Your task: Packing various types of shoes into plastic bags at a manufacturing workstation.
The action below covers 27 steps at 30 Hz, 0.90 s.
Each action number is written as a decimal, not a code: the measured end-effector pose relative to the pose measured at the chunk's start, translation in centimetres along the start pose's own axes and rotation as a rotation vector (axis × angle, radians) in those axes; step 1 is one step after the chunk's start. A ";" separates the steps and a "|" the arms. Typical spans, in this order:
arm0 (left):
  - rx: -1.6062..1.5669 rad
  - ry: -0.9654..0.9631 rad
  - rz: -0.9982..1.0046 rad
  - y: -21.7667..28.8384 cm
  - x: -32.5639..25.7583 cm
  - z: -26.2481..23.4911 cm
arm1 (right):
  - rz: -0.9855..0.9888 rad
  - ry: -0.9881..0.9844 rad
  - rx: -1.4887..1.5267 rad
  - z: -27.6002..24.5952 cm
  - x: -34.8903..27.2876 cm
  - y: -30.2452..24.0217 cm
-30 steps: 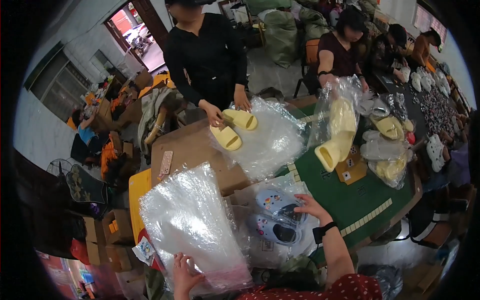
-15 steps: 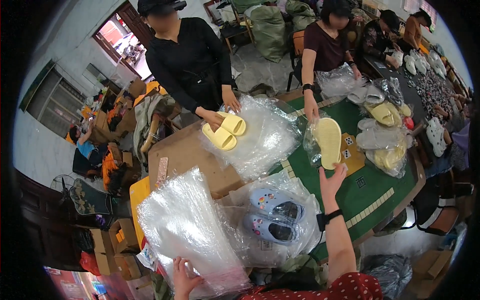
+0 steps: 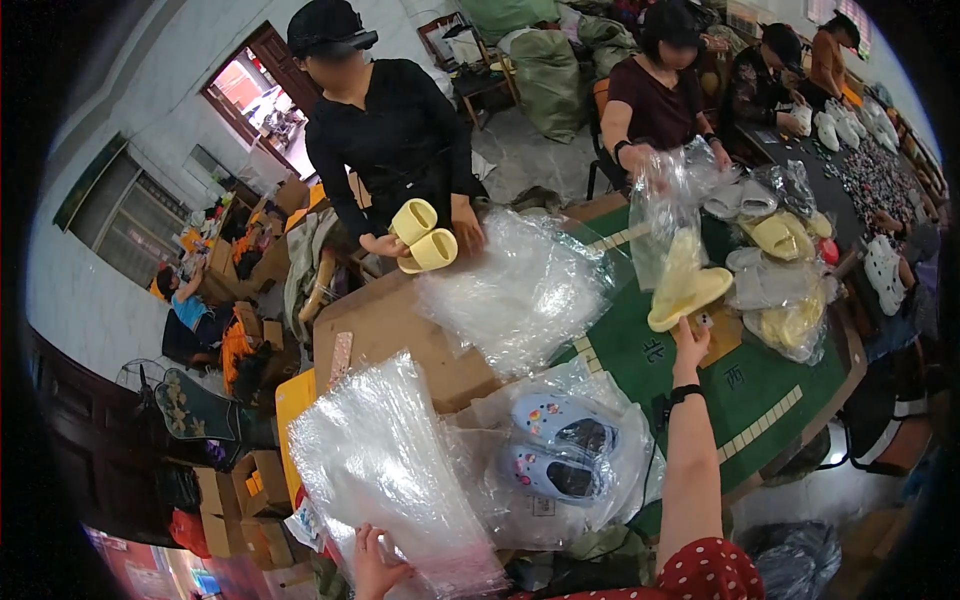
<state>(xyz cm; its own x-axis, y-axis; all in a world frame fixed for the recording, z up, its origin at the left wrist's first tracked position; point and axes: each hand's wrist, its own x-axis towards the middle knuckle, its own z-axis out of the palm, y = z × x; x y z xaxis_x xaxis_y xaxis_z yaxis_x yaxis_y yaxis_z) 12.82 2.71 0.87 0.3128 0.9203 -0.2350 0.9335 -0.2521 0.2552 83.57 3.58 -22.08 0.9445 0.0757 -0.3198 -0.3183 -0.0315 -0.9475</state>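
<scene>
My right hand [image 3: 690,345] reaches across the green table top, its fingertips closed at the near edge of a yellow slipper [image 3: 705,292]. Part of that slipper is inside a clear plastic bag [image 3: 660,210], which a co-worker in a maroon top holds up from the far side. With fingers apart, my left hand [image 3: 378,568] rests at the pink-edged end of a stack of clear plastic bags [image 3: 375,450]. Between my arms, a pair of light blue clogs [image 3: 555,420] with small colourful charms lies on clear plastic.
Across the table, a co-worker in black holds a pair of yellow slippers [image 3: 425,240] beside more clear bags [image 3: 535,290]. Bagged yellow and grey slippers [image 3: 785,290] lie at the right. A pink strip [image 3: 341,355] sits on the brown board [image 3: 400,330]. Other people work at a far-right table.
The yellow slipper has tipped from upright to lying lower, partly in the raised bag; my right hand has moved with it. The co-worker in black has lifted the other slippers. My left hand stays on the stack.
</scene>
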 end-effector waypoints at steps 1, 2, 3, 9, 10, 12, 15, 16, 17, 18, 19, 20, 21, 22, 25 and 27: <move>0.004 0.000 -0.003 -0.2 -0.1 -0.1 | 0.024 0.040 -0.026 0.7 -0.3 -0.3; 0.012 0.016 -0.011 -0.4 -0.6 -0.3 | -0.019 0.098 -0.222 1.7 -1.2 -0.7; 0.005 0.020 0.013 -0.3 0.2 0.0 | -0.028 0.122 -0.223 0.7 0.3 -0.1; -0.024 0.029 0.070 0.9 0.2 -0.3 | -0.566 -0.134 -0.923 2.6 0.8 -0.2; -0.024 0.030 0.074 1.1 0.2 -0.3 | -0.504 -0.200 -1.051 2.8 0.9 -0.4; -0.007 0.043 0.031 1.3 -0.1 -0.3 | -0.471 -0.270 -1.160 3.2 0.4 -0.5; 0.015 0.047 0.031 1.4 -0.6 -0.3 | -0.454 -0.331 -1.381 3.0 0.0 0.2; 0.008 0.058 0.037 1.3 -0.6 -0.1 | -0.443 -0.363 -1.414 2.5 0.0 0.4; 0.008 0.057 0.030 1.2 -0.5 -0.1 | -0.433 -0.405 -1.449 2.2 -0.6 0.6; 0.006 0.050 0.044 1.4 -0.1 0.0 | -0.590 -0.300 -1.486 1.0 0.4 2.0; 0.003 0.043 0.059 1.5 0.4 0.2 | -0.580 -0.284 -1.508 -0.7 1.6 3.1; 0.040 0.042 0.050 1.3 -0.1 0.3 | -0.591 -0.340 -1.524 -0.5 0.9 3.8; 0.040 0.035 0.038 1.6 -0.3 -0.1 | -0.604 -0.391 -1.537 0.1 -0.3 3.8; 0.034 0.033 0.016 1.9 -0.4 -0.5 | -0.700 -0.413 -1.534 -0.9 -2.3 3.9; -0.009 0.029 0.003 2.0 -0.1 -0.6 | -0.713 -0.540 -1.407 -6.0 -6.0 4.8; -0.042 0.025 -0.006 1.1 0.0 -0.2 | -0.629 -0.686 -1.430 -10.0 -9.1 4.5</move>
<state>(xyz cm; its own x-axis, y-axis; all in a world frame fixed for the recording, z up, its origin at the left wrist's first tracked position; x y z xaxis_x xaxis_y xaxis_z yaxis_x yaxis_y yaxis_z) 13.82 2.44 1.33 0.3024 0.9290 -0.2135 0.9270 -0.2344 0.2929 74.32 -7.17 -23.33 0.5587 0.7961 -0.2323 0.7452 -0.6049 -0.2808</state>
